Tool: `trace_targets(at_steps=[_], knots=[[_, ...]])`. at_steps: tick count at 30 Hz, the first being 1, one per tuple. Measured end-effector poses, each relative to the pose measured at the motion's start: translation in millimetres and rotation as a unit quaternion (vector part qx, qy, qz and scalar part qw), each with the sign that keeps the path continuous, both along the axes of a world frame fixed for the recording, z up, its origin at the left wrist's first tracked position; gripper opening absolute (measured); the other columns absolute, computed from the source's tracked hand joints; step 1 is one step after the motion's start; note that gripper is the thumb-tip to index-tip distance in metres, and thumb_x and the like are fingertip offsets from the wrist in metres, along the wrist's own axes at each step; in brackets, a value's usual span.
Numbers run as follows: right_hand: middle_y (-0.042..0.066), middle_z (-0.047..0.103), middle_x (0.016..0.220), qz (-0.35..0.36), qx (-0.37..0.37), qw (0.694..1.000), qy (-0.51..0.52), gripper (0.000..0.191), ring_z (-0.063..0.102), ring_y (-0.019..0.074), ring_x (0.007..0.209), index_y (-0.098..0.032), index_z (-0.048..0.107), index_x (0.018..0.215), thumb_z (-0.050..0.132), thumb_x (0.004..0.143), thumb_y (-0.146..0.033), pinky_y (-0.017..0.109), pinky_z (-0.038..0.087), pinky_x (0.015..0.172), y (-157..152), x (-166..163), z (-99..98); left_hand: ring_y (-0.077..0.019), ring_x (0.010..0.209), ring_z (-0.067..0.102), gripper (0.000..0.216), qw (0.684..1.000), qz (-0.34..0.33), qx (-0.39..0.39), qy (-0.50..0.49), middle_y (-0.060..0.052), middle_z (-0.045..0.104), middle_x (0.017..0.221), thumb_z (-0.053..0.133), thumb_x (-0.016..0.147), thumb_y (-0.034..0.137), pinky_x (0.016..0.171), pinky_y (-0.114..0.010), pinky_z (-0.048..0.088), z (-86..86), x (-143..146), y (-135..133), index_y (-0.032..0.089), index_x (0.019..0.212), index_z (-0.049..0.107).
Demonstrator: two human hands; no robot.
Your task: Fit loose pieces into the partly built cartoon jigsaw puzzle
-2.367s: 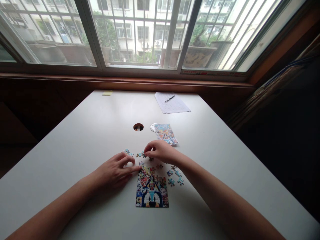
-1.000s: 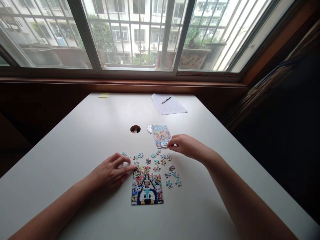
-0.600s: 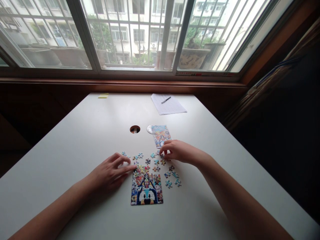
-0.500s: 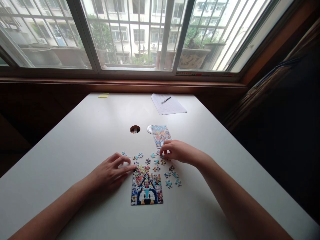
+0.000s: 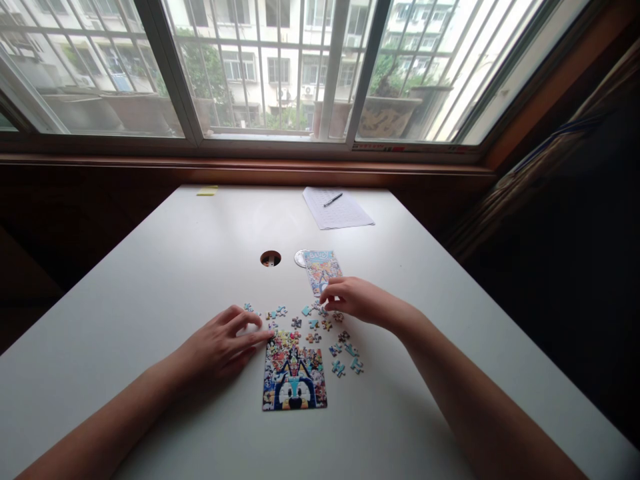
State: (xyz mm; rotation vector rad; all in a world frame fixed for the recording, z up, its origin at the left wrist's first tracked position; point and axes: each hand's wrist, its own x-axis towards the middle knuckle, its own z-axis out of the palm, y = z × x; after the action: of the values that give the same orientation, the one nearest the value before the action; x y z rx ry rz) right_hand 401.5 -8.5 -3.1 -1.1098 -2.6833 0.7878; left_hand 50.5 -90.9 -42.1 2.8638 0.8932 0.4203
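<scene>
A partly assembled jigsaw puzzle with a blue cartoon dog's face lies flat on the white table, its upper edge uneven. Resting at its upper left corner is my left hand, fingers apart, one fingertip touching the puzzle's edge. Above and right of the puzzle, several loose puzzle pieces are scattered. Over the upper pieces, my right hand is pinched together on what looks like a small puzzle piece, mostly hidden by the fingers. Just beyond it lies a picture card with a similar printed design, its lower part covered by that hand.
A round cable hole opens in the table, with a silvery disc partly under the card. Farther back are paper sheets with a pen on top and a yellow sticky note. A barred window stands behind.
My right hand has risen slightly and shifted a little away from the puzzle, fingers still pinched. My left hand keeps its place at the puzzle's corner.
</scene>
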Motion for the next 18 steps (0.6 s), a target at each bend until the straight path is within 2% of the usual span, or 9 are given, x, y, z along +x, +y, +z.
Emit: trace_targets(at_steps=[6,11,18], knots=[[0.005,0.070,0.105,-0.015,0.054,0.998,-0.003,0.020,0.064,0.0171,0.087,-0.027,0.077,0.107,0.062,0.095,-0.020,0.030,0.048,0.077,0,-1,-6.2,-0.0253,0.107,0.048,0.054,1.000,0.004,-0.002,0.017,-0.009,0.054,0.127,0.055,0.095,0.015,0.093,-0.043,0.053,-0.4,0,0,0.034,0.145,0.048],[0.004,0.070,0.108,-0.014,0.063,0.998,-0.021,0.023,0.065,0.0187,0.092,-0.031,0.076,0.109,0.063,0.093,-0.020,0.030,0.047,0.076,0,-5,-11.5,-0.0243,0.105,0.049,0.052,1.000,0.002,0.007,0.004,-0.009,0.055,0.125,0.055,0.096,0.016,0.092,-0.040,0.053,0.3,0,0,0.033,0.144,0.050],[0.005,0.071,0.107,-0.022,0.063,0.997,-0.023,0.020,0.065,0.0187,0.091,-0.027,0.077,0.103,0.063,0.093,-0.018,0.030,0.048,0.075,0,-7,-9.2,-0.0245,0.106,0.050,0.052,1.000,0.003,0.005,0.001,-0.008,0.056,0.124,0.056,0.095,0.016,0.093,-0.040,0.053,1.2,1,-1,0.034,0.143,0.050]])
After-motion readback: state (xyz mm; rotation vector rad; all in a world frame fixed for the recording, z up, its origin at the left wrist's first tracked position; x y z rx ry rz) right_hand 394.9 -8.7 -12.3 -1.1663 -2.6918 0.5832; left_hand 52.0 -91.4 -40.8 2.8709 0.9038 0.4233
